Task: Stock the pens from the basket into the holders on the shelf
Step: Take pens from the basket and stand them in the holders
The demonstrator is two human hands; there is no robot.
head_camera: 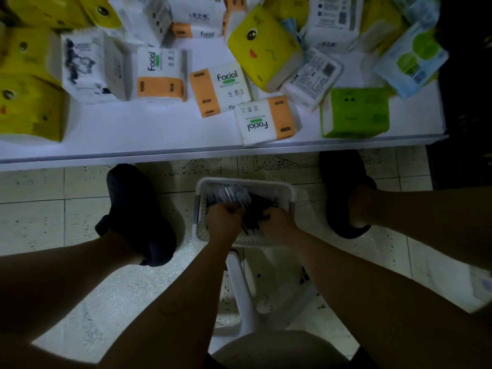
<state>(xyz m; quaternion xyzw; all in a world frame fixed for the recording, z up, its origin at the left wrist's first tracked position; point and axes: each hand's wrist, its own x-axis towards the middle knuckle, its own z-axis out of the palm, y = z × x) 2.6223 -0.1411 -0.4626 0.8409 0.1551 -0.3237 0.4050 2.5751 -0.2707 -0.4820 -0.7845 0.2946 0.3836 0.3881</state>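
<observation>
Down in the basket (199,209): pens (256,212) being gathered.
Fingers of left hand (223,217) and right hand (277,222) clench pens lying slantwise between them.

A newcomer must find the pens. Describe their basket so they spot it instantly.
Below the front edge of the white shelf of tissue packs, on the pale tiled floor between two dark shoes, sits a white plastic basket. Unlike everything nearby, it has perforated walls and dark pens inside.
</observation>
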